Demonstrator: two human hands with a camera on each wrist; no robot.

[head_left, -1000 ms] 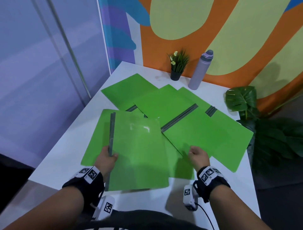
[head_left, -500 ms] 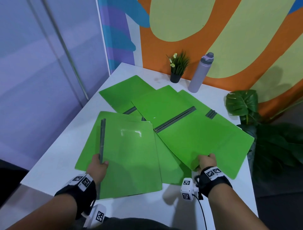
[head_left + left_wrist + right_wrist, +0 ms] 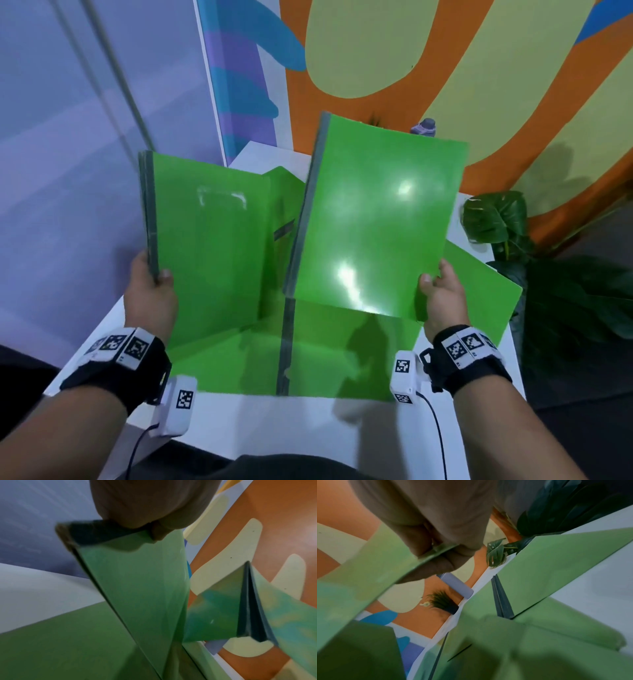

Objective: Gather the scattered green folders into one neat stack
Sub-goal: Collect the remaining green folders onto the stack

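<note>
Two thin, glossy green folders (image 3: 376,219), light and likely slippery, are raised off the surface, each hand's grip pinching one: left hand (image 3: 150,294) by its spine, right hand (image 3: 442,294) at a corner.

No readable text anywhere, perhaps only black-and-white square code markers on the wristbands (image 3: 125,346).

Left hand (image 3: 150,298) lifts one folder (image 3: 209,246) left, right hand (image 3: 442,298) another folder (image 3: 376,219) right (both raised above the table (image 3: 260,425)), more folders (image 3: 329,353) flat beneath, bottle (image 3: 424,127) behind
</note>
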